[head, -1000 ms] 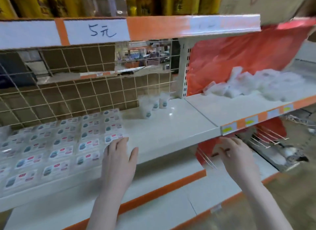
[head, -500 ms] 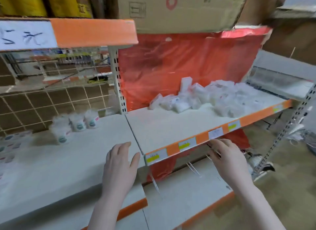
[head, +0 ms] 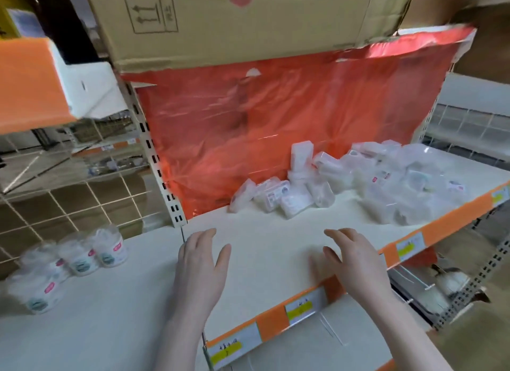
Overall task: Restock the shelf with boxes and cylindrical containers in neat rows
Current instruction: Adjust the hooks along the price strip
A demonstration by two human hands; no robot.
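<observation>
Both my left hand (head: 200, 263) and right hand (head: 356, 263) hover flat, fingers spread, holding nothing, above the smooth cream shelf (head: 270, 243), behind them a heap of clear plastic boxes (head: 345, 183), labels too blurry.

Cardboard box (head: 248, 22): printed arrows symbol; shelf-edge price tags (head: 299, 310): handwriting illegible; container labels too blurred
</observation>
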